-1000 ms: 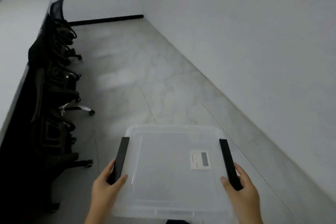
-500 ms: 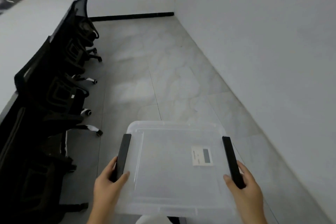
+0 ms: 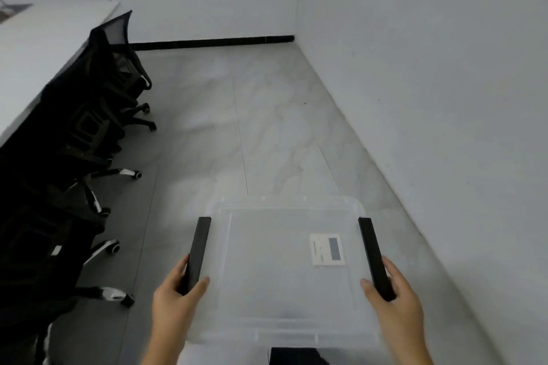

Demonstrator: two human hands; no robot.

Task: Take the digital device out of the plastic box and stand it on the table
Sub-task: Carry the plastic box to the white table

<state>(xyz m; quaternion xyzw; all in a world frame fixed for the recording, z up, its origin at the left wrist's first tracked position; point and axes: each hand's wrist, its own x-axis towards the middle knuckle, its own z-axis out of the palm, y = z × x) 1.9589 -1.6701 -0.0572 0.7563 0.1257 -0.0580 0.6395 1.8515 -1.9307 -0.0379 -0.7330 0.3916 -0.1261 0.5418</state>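
- Since a second ago: box carried on, chairs (image 3: 89, 115) now drawn nearer along the left, more of the white table (image 3: 44, 47) in sight.
- Plastic box (image 3: 267, 275): clear, lidded, held level above the grey floor (image 3: 225, 115).
- Digital device (image 3: 327, 249): small, white, flat, grey screen; lies inside, right of centre; its print too small to read.
- Left hand (image 3: 175, 302): fingers wrapped round the black left latch (image 3: 198, 252).
- Right hand (image 3: 397, 302): fingers closed on the black right latch (image 3: 374, 258).

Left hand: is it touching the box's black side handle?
Touching. The head view shows the left hand wrapped around the black handle of the plastic box.
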